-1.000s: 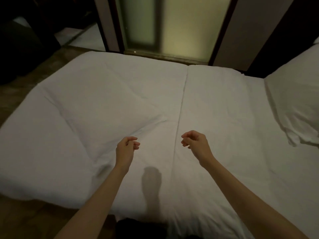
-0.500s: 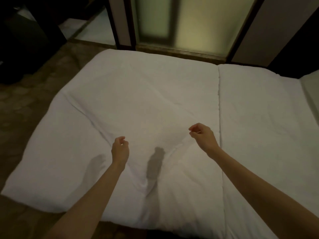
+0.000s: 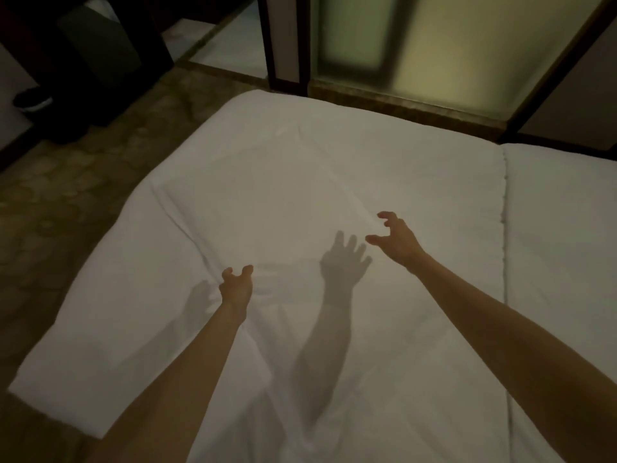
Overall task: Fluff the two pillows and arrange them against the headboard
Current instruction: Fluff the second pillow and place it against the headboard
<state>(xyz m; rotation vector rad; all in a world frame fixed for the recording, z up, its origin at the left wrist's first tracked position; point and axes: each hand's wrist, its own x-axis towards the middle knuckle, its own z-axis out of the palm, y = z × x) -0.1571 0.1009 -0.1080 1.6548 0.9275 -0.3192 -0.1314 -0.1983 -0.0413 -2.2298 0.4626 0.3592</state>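
A white rectangular pillow-like shape (image 3: 267, 212) lies flat on the white bed (image 3: 417, 329), hard to tell apart from the bedding. My left hand (image 3: 235, 285) hovers at its near left corner, fingers apart and curled, holding nothing. My right hand (image 3: 395, 238) reaches over its near right edge with fingers spread and empty. Both hands cast shadows on the fabric. No second pillow and no headboard are in view.
A seam (image 3: 504, 202) splits the bedding, with another white section (image 3: 561, 262) to the right. Beyond the bed stands a frosted glass panel (image 3: 417, 45) in a dark frame. Patterned floor (image 3: 76, 182) lies to the left, with dark furniture (image 3: 90, 61) at the top left.
The view has swung left, and the pillow seen earlier at the right edge has left the frame. Both hands have moved forward and opened from loosely curled to spread fingers.
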